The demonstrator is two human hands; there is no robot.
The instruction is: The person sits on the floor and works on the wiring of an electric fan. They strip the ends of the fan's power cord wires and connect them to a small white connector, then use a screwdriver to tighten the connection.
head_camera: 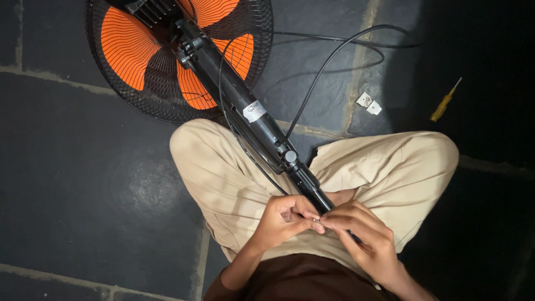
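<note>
A person sits cross-legged on a dark stone floor (83, 184), in beige trousers (223, 178), with a black pedestal fan (223, 83) lying across the lap. The fan's round wire cage and orange blades (125, 47) rest on the floor ahead of the knees, and its black stem (262, 125) runs down between the legs to the hands. The left hand (284, 220) and the right hand (365, 234) meet at the lower end of the stem, fingertips pinched together around something small and pale at the point where they touch; what it is cannot be told. The right hand also curls over the stem's end. A black power cord (334, 53) loops from the stem across the floor. Off by the right knee lie two small white pieces (368, 103) and, further out, a yellow-handled screwdriver (444, 102).
</note>
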